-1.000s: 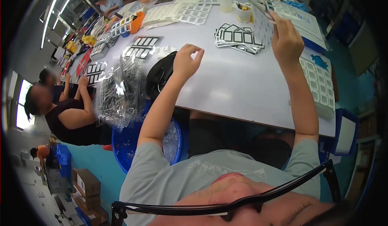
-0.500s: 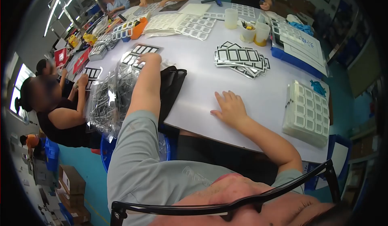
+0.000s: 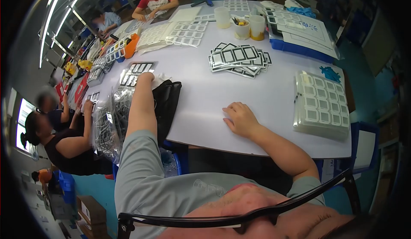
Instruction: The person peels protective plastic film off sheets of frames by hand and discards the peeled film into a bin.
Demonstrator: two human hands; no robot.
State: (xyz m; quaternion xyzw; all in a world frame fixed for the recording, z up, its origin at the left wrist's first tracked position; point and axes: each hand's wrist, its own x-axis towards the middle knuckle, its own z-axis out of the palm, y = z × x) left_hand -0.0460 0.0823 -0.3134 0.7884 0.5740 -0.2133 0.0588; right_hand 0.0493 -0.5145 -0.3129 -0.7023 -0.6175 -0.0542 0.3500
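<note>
My left arm stretches forward, and my left hand (image 3: 147, 77) is at a group of black-framed sheets (image 3: 138, 70); its fingers are hidden from view. Right beside that forearm are a clear plastic bag of dark-edged pieces (image 3: 106, 127) and a black bag (image 3: 168, 106) at the table edge. My right hand (image 3: 241, 118) rests on the white table (image 3: 197, 123), its fingers loosely bent and nothing visible in them. Beyond it lies a loose pile of black-framed sheets (image 3: 239, 59) with rectangular windows.
A thick stack of clear sheets with square frames (image 3: 322, 106) sits at the right, near a blue glove (image 3: 330, 74). Plastic cups (image 3: 257, 27) stand farther back beside a blue tray (image 3: 299, 50). People work along the left and far sides. A blue bin (image 3: 171, 162) is below the edge.
The camera view has shifted. My right hand's fingers have drawn closer together. My left hand stays at the framed sheets, but its fingers no longer show.
</note>
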